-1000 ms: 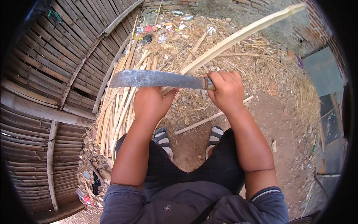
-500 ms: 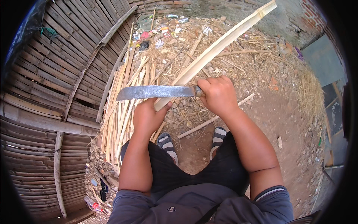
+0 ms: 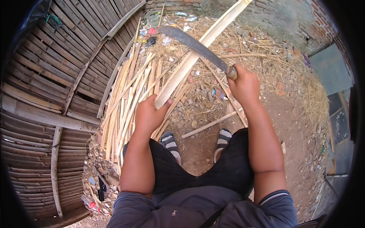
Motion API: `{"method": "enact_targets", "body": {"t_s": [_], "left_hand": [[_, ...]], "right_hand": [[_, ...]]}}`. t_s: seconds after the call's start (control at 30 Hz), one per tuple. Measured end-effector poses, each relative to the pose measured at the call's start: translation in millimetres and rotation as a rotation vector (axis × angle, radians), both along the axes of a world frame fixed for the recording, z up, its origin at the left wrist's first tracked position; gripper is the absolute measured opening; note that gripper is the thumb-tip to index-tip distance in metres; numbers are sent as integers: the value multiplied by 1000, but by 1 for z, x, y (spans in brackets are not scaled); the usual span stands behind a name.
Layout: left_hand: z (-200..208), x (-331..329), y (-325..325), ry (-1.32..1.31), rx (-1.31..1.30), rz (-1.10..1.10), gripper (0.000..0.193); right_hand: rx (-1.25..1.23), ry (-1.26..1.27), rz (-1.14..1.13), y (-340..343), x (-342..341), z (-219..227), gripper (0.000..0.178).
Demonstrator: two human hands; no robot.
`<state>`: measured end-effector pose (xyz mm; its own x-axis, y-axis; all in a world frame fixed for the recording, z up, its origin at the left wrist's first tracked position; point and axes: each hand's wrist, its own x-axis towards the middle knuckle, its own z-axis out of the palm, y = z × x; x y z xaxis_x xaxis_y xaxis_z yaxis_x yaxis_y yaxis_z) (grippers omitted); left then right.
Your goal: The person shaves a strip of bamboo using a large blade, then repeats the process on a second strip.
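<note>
My left hand point(image 3: 149, 114) is closed round the near end of a long, pale split bamboo strip point(image 3: 175, 79), which slants up and away to the far right. In my right hand point(image 3: 244, 86) is the wooden handle of a machete point(image 3: 194, 45). Its dark, curved blade crosses the bamboo around mid-length, tip pointing to the far left. Whether the edge bites into the bamboo or only lies over it, I cannot tell.
Many split bamboo strips point(image 3: 121, 110) lie piled on the left beside a bamboo slat wall point(image 3: 72, 79). A short stick point(image 3: 209, 124) rests before my sandalled feet. Straw and litter cover the ground towards a brick wall point(image 3: 262, 19). A plastic bottle point(image 3: 90, 203) lies lower left.
The machete has moved from near my left hand outward along the bamboo, its blade swinging from level to slanted. The bamboo's far end has shifted left. My right arm reaches farther out.
</note>
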<state>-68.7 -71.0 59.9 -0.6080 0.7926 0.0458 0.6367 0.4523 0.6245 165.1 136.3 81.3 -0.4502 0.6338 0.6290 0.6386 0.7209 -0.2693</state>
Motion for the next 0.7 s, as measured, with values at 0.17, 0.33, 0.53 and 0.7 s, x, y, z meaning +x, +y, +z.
{"method": "enact_targets", "body": {"t_s": [0.17, 0.33, 0.53, 0.7], "left_hand": [[-4, 6, 5, 160, 95, 3, 49], [10, 7, -5, 216, -30, 25, 41], [5, 4, 2, 264, -36, 0, 42], [0, 4, 2, 313, 34, 11, 42]], "right_hand": [[118, -175, 370, -45, -21, -9, 21], [-72, -96, 138, -18, -2, 4, 19], [-189, -74, -16, -3, 15, 10, 18], [-45, -279, 272, -40, 6, 18, 18]]}}
